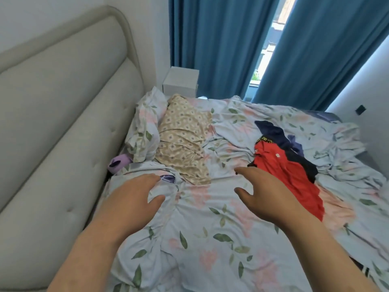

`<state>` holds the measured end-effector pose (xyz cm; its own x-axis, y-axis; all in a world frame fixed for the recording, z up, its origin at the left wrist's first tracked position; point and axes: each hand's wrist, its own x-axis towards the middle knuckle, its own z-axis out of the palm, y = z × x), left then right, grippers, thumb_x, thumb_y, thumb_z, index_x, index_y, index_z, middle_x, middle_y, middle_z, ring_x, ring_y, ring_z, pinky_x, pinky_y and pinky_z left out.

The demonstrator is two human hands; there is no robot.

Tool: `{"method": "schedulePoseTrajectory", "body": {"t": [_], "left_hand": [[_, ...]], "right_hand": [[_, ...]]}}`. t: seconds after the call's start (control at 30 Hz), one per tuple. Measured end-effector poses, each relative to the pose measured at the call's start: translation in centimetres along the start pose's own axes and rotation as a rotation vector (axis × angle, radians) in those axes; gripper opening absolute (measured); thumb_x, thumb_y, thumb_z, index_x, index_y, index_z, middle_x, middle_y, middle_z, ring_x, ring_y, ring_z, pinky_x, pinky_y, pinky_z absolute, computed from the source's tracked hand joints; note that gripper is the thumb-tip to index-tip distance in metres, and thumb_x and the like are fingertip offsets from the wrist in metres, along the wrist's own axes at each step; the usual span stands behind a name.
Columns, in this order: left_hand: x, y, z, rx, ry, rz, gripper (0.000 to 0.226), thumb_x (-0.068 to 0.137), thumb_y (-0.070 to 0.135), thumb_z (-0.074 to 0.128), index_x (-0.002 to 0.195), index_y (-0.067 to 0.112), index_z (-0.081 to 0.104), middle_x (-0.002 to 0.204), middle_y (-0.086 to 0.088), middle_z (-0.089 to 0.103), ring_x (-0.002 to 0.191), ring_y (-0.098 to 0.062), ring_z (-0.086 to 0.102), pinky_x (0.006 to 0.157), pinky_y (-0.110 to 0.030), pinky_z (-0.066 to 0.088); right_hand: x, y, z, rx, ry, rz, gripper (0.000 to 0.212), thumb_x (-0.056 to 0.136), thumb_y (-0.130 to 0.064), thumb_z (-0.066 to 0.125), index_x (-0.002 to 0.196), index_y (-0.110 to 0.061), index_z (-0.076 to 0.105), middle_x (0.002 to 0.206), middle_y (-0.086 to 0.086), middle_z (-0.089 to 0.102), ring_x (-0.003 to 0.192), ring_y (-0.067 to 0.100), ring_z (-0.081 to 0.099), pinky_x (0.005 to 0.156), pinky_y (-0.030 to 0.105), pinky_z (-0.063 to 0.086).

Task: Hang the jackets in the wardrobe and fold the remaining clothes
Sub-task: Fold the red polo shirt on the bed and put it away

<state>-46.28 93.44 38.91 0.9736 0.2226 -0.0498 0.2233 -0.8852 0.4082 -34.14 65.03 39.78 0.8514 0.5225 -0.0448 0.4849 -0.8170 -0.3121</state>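
Note:
A red polo shirt (286, 173) lies crumpled on the floral duvet (210, 239), right of centre. Dark navy clothes (280, 135) with a yellow print lie partly under it and behind it. A beige flower-patterned garment (183, 140) is spread near the pillow. My left hand (134, 197) hovers over the duvet with fingers spread, holding nothing. My right hand (267, 192) reaches forward, fingers relaxed, just left of the red shirt and not gripping it.
A padded cream headboard (63, 123) runs along the left. A floral pillow (145, 123) and a small purple object (117, 163) sit beside it. A white bedside cabinet (181, 83) and blue curtains (221, 45) stand behind the bed.

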Motion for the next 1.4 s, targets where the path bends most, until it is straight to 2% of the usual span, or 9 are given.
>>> {"method": "schedulePoseTrajectory", "body": {"t": [0.2,0.3,0.43,0.53,0.83,0.97,1.17,1.4], "left_hand": [[1.7,3.4,0.9,0.004,-0.047,0.104,0.048,0.093,0.047,0.055,0.14,0.036,0.047,0.143,0.02,0.048,0.13,-0.003,0.042,0.089,-0.017,0.03],[2.5,6.1,1.7,0.025,-0.085,0.155,0.051,0.093,0.048,0.054,0.141,0.036,0.046,0.142,0.019,0.049,0.13,-0.004,0.044,0.097,-0.022,0.035],[3.2,11.0,3.6,0.056,-0.124,0.221,0.054,0.093,0.05,0.053,0.144,0.035,0.042,0.149,0.017,0.043,0.135,-0.005,0.041,0.106,-0.026,0.035],[3.5,15.2,5.5,0.077,-0.162,0.267,0.055,0.093,0.052,0.053,0.145,0.037,0.041,0.15,0.018,0.041,0.135,-0.006,0.041,0.106,-0.028,0.037],[5.5,26.9,11.8,0.122,-0.244,0.404,0.057,0.096,0.052,0.049,0.149,0.036,0.035,0.155,0.019,0.033,0.141,-0.004,0.032,0.111,-0.022,0.026],[6.0,30.9,14.7,0.116,-0.285,0.433,0.057,0.096,0.051,0.049,0.149,0.037,0.034,0.155,0.019,0.032,0.142,-0.003,0.03,0.112,-0.022,0.026],[6.6,34.1,17.1,0.136,-0.313,0.473,0.055,0.096,0.054,0.048,0.147,0.041,0.034,0.153,0.024,0.032,0.139,0.001,0.032,0.104,-0.018,0.031],[10.0,34.1,18.5,0.1,-0.356,0.447,0.055,0.096,0.052,0.05,0.147,0.038,0.036,0.152,0.021,0.036,0.139,-0.001,0.034,0.107,-0.022,0.032]], "right_hand": [[-4.4,3.6,-1.2,0.011,0.065,0.105,0.056,0.094,-0.041,0.059,0.147,-0.03,0.042,0.147,-0.013,0.047,0.133,0.009,0.044,0.103,0.024,0.036],[-6.6,6.0,-2.2,0.03,0.097,0.166,0.056,0.094,-0.04,0.059,0.147,-0.031,0.042,0.145,-0.013,0.049,0.131,0.01,0.046,0.101,0.026,0.039],[-10.0,10.3,-3.6,0.042,0.128,0.23,0.056,0.095,-0.039,0.058,0.147,-0.03,0.042,0.146,-0.013,0.047,0.133,0.009,0.043,0.103,0.024,0.035],[-12.8,14.2,-4.8,0.047,0.146,0.294,0.055,0.095,-0.039,0.058,0.147,-0.03,0.042,0.144,-0.013,0.048,0.132,0.009,0.044,0.1,0.024,0.036],[-19.8,25.4,-6.4,0.118,0.171,0.453,0.054,0.095,-0.04,0.057,0.146,-0.032,0.042,0.145,-0.013,0.048,0.132,0.009,0.044,0.101,0.024,0.037],[-21.9,29.3,-6.5,0.137,0.18,0.51,0.054,0.095,-0.041,0.056,0.147,-0.033,0.041,0.145,-0.014,0.048,0.131,0.008,0.044,0.098,0.018,0.033],[-23.5,32.2,-6.5,0.185,0.172,0.558,0.053,0.097,-0.041,0.054,0.147,-0.034,0.039,0.148,-0.016,0.044,0.135,0.005,0.039,0.104,0.019,0.031],[-22.0,33.4,-5.3,0.215,0.109,0.581,0.053,0.097,-0.041,0.054,0.147,-0.035,0.039,0.148,-0.016,0.044,0.134,0.006,0.042,0.105,0.024,0.037]]}}
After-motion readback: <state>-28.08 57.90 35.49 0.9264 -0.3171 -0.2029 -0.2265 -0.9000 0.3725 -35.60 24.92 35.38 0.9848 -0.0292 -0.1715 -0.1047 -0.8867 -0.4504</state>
